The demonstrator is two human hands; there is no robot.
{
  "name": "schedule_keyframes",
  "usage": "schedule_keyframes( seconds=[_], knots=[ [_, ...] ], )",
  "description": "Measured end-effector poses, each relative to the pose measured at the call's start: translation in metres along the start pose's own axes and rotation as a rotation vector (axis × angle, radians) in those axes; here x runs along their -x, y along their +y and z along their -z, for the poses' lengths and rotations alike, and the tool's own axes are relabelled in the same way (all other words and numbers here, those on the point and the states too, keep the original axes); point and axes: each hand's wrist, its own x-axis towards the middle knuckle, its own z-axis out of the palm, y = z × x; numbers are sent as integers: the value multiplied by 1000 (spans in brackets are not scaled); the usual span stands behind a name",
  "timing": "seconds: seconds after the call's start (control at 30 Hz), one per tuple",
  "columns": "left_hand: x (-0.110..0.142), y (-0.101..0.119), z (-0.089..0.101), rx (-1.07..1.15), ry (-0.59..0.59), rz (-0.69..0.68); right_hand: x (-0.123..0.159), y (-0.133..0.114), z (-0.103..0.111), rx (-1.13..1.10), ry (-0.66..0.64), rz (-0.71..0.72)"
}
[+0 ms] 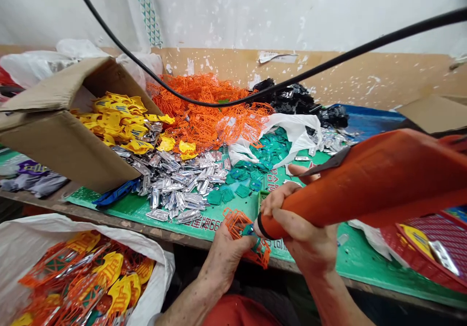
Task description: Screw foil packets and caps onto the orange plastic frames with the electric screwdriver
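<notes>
My left hand (228, 250) is closed on an orange lattice plastic frame (237, 221), its thumb beside a teal translucent piece (248, 230) in the frame. My right hand (306, 233) wraps around the front end of a large orange-red power screwdriver (350, 182). The tool slants down to the left, and its nose, behind a black ring, meets the frame at the teal piece. The bit itself is hidden. Just behind the frame, a small green basket (261, 198) shows in part. Loose teal pieces (242, 190) and silvery pieces (182, 185) lie farther back on the green tabletop (219, 213).
A tipped cardboard box (69, 146) spills yellow parts (126, 121) at left. Orange frames (207, 104) are heaped behind, near black parts (292, 97). A white sack (166, 267) holds assembled pieces at lower left. A red basket (419, 260) sits right. A black cable (226, 104) hangs across.
</notes>
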Motion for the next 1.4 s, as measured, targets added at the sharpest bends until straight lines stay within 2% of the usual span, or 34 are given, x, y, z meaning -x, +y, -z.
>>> schedule_keyframes(
  seconds=[0.17,0.3,0.37,0.53,0.67,1.17,1.4],
  knots=[
    [4,10,3,15,-63,105,-10,-16,9,-122,-29,73],
    [7,14,9,99,-76,208,-33,-11,27,-5,214,212],
    [8,13,11,139,-98,237,-44,1,37,62,258,211],
    [7,9,12,217,-71,288,-56,30,53,146,259,200],
    [5,9,14,191,-45,298,-59,41,58,174,281,212],
    [2,10,10,155,52,287,-58,46,61,201,284,193],
    [1,6,12,145,28,265,-56,46,62,218,277,176]
  ],
)
